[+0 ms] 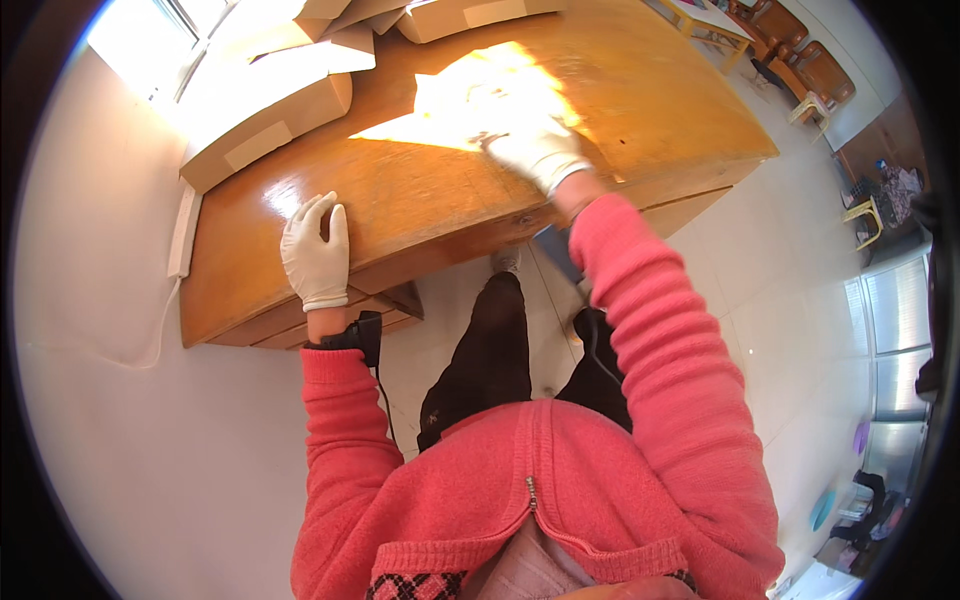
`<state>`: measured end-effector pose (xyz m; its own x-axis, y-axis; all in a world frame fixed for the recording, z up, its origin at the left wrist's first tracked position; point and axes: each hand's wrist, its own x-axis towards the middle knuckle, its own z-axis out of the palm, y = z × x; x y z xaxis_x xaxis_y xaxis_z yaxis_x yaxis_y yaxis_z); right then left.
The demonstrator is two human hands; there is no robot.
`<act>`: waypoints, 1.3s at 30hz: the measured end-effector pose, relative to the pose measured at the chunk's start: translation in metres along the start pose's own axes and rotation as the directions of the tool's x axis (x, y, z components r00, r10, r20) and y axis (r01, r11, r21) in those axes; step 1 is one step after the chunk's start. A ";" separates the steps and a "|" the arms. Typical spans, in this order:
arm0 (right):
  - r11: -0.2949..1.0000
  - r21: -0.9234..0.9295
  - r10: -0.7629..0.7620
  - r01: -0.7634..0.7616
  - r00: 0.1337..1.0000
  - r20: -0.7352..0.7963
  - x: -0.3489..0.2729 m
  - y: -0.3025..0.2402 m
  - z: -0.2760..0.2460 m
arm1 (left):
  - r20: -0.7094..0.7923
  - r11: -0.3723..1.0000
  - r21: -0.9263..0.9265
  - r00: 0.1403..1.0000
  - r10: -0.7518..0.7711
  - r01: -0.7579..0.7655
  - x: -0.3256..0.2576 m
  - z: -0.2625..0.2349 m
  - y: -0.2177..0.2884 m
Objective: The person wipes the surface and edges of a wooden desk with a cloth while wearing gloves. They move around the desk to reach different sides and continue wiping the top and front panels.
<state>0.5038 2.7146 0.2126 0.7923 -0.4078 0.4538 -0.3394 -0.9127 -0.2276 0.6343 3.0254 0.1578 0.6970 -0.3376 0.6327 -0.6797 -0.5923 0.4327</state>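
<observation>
Both my hands wear white gloves. My left hand [315, 252] rests on the left part of the wooden desk [400, 190], fingers loosely bent and thumb apart from them, holding nothing that I can see. Further away and to the right, my right hand [537, 152] reaches over the desk at a glaring patch of sunlight. It is smeared by motion, and its fingertips are washed out by the light. Whether it holds something there I cannot make out. A black device [367, 335] is strapped at my left wrist, with a cable running down from it.
Cardboard boxes [270, 125] stand along the desk's far left side, by a window [150, 45]. A white power strip [185, 230] runs along the wall at the desk's left end. Brown chairs [815, 70] stand at the far right. Drawers [330, 320] sit under the desk's near edge.
</observation>
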 end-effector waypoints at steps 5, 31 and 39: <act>0.894 -0.119 0.444 -0.433 0.891 0.093 0.019 0.130 -0.038 | 0.013 1.000 -0.021 1.000 -0.007 0.007 0.001 -0.001 0.002; 0.870 0.083 -0.493 0.486 0.862 0.120 0.061 -0.066 0.030 | -0.050 0.999 -0.015 0.998 0.028 -0.029 0.002 -0.001 0.005; 0.833 0.323 -0.512 0.450 0.848 0.139 -0.025 -0.107 0.027 | -0.145 1.000 -0.019 0.989 0.015 -0.018 0.001 -0.001 0.000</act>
<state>0.5340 2.8232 0.2018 0.9158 0.1249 0.3817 0.2373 -0.9350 -0.2636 0.6350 3.0255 0.1589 0.6460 -0.2367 0.7257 -0.6963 -0.5724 0.4331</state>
